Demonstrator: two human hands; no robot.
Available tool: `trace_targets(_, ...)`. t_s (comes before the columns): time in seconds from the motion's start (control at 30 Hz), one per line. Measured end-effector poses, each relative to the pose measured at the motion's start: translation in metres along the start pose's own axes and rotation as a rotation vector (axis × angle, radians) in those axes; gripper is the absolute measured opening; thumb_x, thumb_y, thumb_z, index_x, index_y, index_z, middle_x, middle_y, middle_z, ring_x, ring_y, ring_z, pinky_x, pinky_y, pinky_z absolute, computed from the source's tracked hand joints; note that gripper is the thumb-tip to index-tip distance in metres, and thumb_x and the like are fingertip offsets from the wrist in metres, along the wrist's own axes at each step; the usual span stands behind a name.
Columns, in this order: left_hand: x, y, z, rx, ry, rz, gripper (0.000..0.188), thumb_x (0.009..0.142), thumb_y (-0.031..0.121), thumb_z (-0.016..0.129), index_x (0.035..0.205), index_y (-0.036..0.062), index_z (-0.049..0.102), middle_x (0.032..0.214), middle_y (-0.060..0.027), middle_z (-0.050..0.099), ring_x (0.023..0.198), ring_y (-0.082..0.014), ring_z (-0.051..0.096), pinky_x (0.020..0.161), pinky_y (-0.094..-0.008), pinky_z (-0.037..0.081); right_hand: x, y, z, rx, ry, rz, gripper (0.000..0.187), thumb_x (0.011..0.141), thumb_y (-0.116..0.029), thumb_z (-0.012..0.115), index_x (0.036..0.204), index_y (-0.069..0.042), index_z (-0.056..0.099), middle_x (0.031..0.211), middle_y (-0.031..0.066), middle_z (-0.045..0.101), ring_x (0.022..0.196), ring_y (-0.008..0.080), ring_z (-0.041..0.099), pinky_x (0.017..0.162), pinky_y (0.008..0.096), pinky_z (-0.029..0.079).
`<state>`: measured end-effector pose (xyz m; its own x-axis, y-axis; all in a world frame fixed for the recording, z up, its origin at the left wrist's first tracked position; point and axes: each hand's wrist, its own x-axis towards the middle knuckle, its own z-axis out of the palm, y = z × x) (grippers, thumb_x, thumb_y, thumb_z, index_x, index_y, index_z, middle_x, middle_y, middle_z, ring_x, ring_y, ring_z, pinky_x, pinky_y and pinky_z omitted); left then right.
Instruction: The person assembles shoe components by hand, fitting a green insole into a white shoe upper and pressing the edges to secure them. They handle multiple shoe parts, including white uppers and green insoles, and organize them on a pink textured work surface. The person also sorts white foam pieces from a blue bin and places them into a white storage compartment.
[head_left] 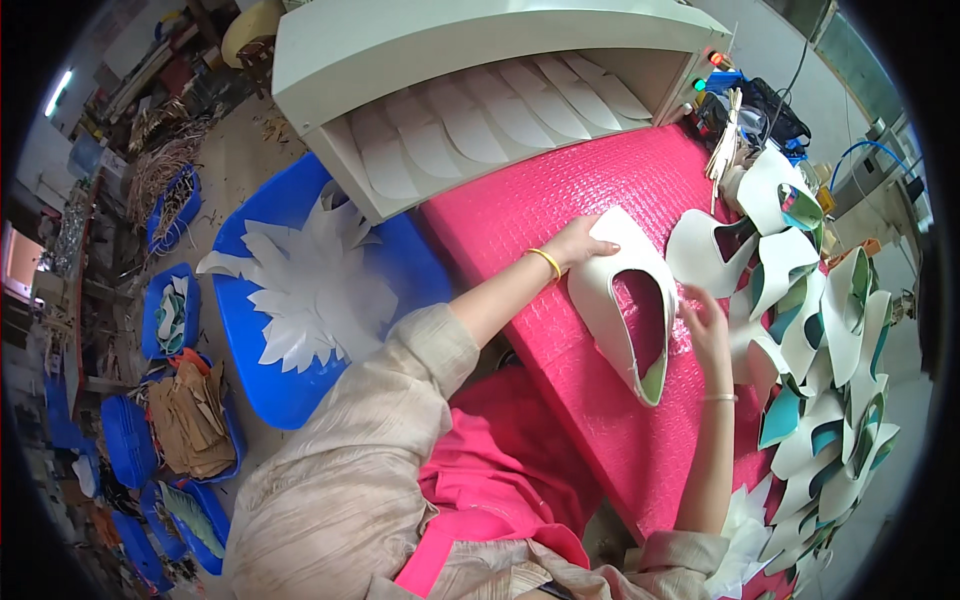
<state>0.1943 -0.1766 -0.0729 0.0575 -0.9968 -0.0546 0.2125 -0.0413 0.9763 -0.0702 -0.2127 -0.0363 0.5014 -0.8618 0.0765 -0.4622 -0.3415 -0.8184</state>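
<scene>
The upper is white, rounded at the toe, with a large oval opening and pale green lining showing at the end farther from the left grip. It's between the two grips, over the pink worktop. From here I see the left grip closed on the toe, thumb on top. The right grip has its fingers bent at the opening's right side; whether they pinch the edge, I can't tell. More uppers crowd right of it.

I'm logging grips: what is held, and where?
Left hand holds a white shoe upper near the toe; right hand is at its right edge, grip unclear.
</scene>
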Motion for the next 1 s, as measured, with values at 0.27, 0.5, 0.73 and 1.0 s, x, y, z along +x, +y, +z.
trace_targets(0.27,0.010,0.033,0.012,1.095,0.356,0.481,0.052,0.077,0.019,0.061,0.122,0.0009,0.043,0.105,-0.0196,0.048,0.102,-0.0343,0.046,0.088,-0.0393,0.040,-0.087,0.000,-0.018,-0.186,0.096,0.029,0.029,0.080,-0.003,0.054,0.109,0.000,0.051,0.116,0.0150,0.046,0.111,0.0266,0.046,0.092,0.0333,0.040)
trace_targets(0.5,0.166,0.040,0.033,1.169,0.119,0.809,0.032,0.077,0.012,0.055,0.107,0.0023,0.053,0.108,-0.0169,0.052,0.099,-0.0314,0.049,0.088,-0.0399,0.041,-0.113,0.022,-0.012,-0.379,0.083,-0.006,0.041,0.076,0.000,0.055,0.116,-0.002,0.048,0.122,0.0175,0.044,0.118,0.0352,0.039,0.100,0.0405,0.032)
trace_targets(0.73,0.301,0.025,0.049,1.357,0.350,0.704,0.029,0.075,0.018,0.056,0.100,0.0031,0.048,0.132,-0.0186,0.035,0.108,-0.0339,0.043,0.087,-0.0477,0.039,-0.111,0.022,-0.014,-0.422,0.037,0.025,0.042,0.074,-0.001,0.058,0.115,-0.002,0.049,0.121,0.0174,0.044,0.116,0.0363,0.040,0.099,0.0434,0.032)
trace_targets(1.0,0.334,0.016,0.047,1.409,0.301,0.620,0.038,0.079,0.024,0.054,0.111,0.0077,0.044,0.139,-0.0124,0.029,0.111,-0.0335,0.042,0.087,-0.0508,0.038,-0.110,0.024,-0.018,-0.460,-0.003,0.035,0.044,0.073,-0.002,0.059,0.116,-0.003,0.048,0.122,0.0177,0.043,0.115,0.0376,0.040,0.097,0.0455,0.032)
